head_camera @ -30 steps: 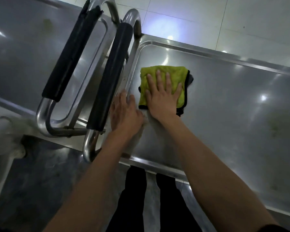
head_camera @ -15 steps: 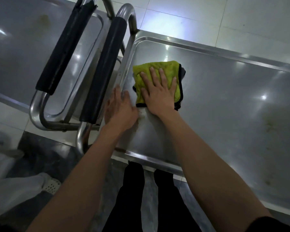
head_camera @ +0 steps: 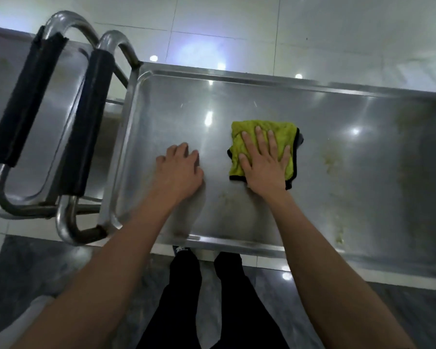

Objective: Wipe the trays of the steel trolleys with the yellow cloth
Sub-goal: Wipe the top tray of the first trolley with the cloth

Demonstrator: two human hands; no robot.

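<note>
Two black-padded trolley handles [head_camera: 86, 122] stand at the far left, beside the steel tray [head_camera: 237, 79]. The left hand [head_camera: 179, 172] rests on the tray's bare surface, fingers loosely bent, holding nothing. Near it, the right hand [head_camera: 264, 162] presses flat on the yellow cloth [head_camera: 239, 147]. Farther right lie what look like yellowish smears [head_camera: 332, 159].

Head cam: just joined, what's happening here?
A person is wiping the top tray of a steel trolley. The right hand presses flat on the yellow cloth near the tray's middle, while the left hand rests bare on the steel beside it. Yellowish smears show on the tray to the right of the cloth. A second trolley's black-padded handle sits at left.
</note>
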